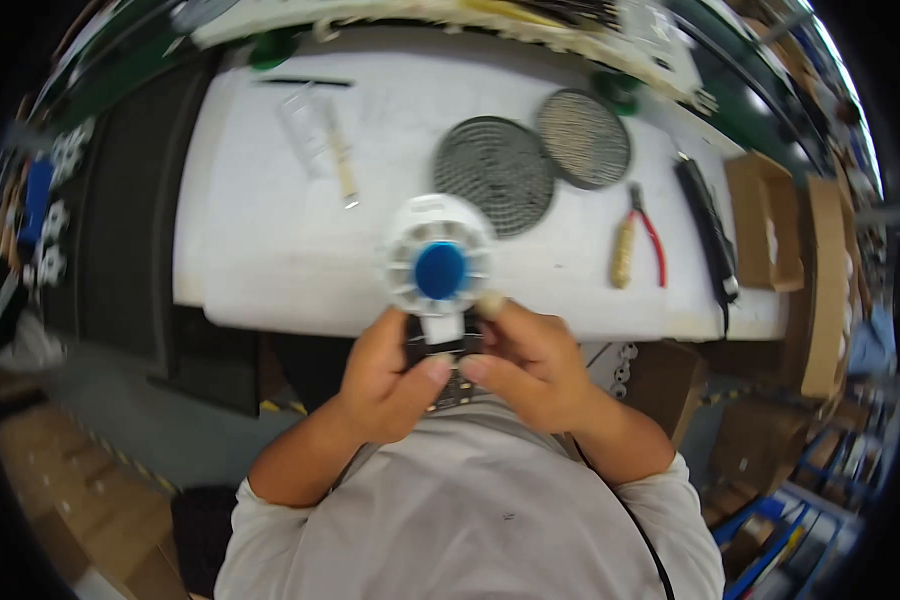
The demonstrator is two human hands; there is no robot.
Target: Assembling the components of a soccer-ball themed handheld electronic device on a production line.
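Head view showed the left hand (390,385) and right hand (530,370) both gripping a dark board (453,395), thumbs close together. At 12 o'clock from them was a white wheel (442,268) with a blue middle, above the counter's (300,270) near edge. Blur hid how wheel and board joined. Slipping thumbs could have let both drop; pushing too hard could have cracked the board. Pliers (623,255) lay at 3 o'clock from the wheel.

Rnd tray (494,178) lay on tbl (290,265), 2nd tray (583,138) behind-R. Corded tool (705,222) sat btwn pliers (623,255) & box (767,225). Unit (440,228) was in L hand (395,383) & R hand (532,372).
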